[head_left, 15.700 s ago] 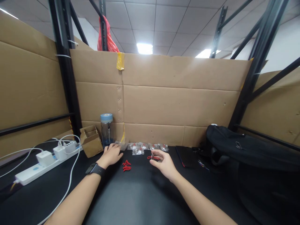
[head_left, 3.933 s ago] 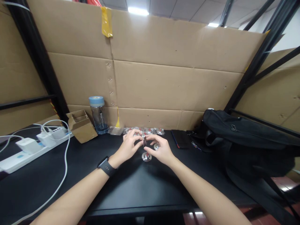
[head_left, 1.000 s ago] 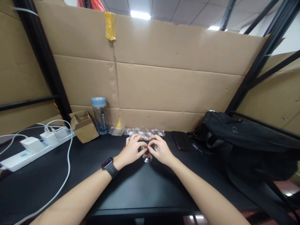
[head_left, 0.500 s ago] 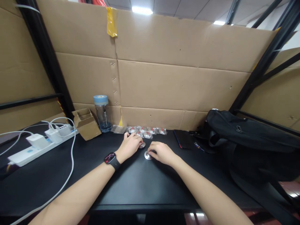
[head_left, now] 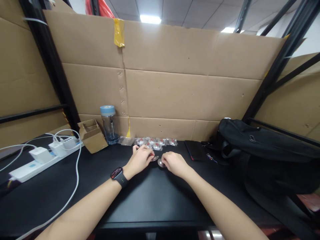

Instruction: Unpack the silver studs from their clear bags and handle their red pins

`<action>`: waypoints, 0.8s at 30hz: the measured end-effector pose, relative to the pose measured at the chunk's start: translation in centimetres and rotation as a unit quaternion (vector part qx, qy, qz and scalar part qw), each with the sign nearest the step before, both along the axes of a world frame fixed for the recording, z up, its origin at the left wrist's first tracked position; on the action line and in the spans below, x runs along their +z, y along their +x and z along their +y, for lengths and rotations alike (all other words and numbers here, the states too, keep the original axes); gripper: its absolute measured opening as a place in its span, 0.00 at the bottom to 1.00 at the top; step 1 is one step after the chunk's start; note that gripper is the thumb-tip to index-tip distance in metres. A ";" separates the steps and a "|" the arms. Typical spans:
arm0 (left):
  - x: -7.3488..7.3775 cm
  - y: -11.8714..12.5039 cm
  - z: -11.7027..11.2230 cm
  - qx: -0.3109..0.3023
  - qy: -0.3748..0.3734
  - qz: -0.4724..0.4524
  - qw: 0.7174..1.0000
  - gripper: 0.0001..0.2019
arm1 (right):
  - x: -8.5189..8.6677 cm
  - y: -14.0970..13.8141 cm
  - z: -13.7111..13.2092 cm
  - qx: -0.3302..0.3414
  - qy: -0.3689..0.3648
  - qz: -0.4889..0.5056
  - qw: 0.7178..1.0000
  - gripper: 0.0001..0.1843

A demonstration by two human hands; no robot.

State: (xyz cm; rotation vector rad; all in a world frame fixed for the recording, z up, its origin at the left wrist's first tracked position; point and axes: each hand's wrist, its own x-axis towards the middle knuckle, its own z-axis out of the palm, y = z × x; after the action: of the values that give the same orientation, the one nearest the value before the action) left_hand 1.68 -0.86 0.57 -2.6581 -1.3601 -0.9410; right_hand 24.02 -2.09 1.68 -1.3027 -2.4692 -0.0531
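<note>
- Disc of shiny silver metal [head_left: 155,158], round and thin, was tilted at the fingertips of the left hand [head_left: 140,158], which was pinched narrow on it; a bit of red cord showed at the grip.
- Second silver disc [head_left: 160,163], also tilted, was held by the right hand [head_left: 175,163], its thumb and fingers drawn close together; the exact grip was hidden behind the fingers.
- Both discs were near each other, a small gap between them, over the middle of a smooth black tabletop [head_left: 155,200]; whether either touched the surface could not be told.
- Clear plastic packets with silver and red contents [head_left: 157,146] lay in a cluster just behind the hands, before a tall brown cardboard wall [head_left: 160,93].
- On the left wrist sat a dark square-faced smartwatch [head_left: 120,176].
- Left of the packets stood a transparent bottle with a blue lid [head_left: 109,128], beside an open brown cardboard box [head_left: 92,136].
- Right of them lay a flat black rectangular item [head_left: 195,150], near a large black fabric bag [head_left: 250,143].
</note>
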 end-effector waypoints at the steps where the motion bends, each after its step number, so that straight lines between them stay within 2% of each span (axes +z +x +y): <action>1: 0.0 0.1 0.0 0.003 -0.009 -0.011 1.000 0.08 | 0.1 0.0 0.1 -0.002 0.001 0.039 0.999 0.07; 7: 0.5 0.1 0.3 0.052 -0.119 -0.117 0.985 0.10 | 0.6 0.0 0.5 -0.011 -0.016 0.261 0.965 0.08; 12: 0.3 0.1 0.7 0.032 -0.186 -0.204 0.961 0.11 | -0.3 -0.7 0.6 0.004 -0.044 0.351 0.935 0.08; 15: 0.2 0.4 0.5 0.004 -0.189 -0.227 0.955 0.10 | -1.2 -1.2 0.7 0.020 -0.065 0.377 0.924 0.08; 18: 0.5 0.6 0.0 0.006 -0.190 -0.206 0.960 0.09 | -1.7 -1.4 0.7 0.025 -0.084 0.389 0.917 0.07; 20: 0.8 0.7 -0.3 0.018 -0.191 -0.169 0.967 0.09 | -1.7 -1.3 0.7 0.022 -0.100 0.375 0.921 0.07; 24: 1.0 0.7 -0.6 0.024 -0.189 -0.088 0.978 0.06 | -1.8 -0.9 0.7 0.053 -0.143 0.291 0.945 0.17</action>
State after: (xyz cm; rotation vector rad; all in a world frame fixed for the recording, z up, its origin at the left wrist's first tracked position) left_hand 2.36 -1.46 1.53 -2.8415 -1.7987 -1.0256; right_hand 23.10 -1.37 -0.10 -1.0805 -2.0667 0.6452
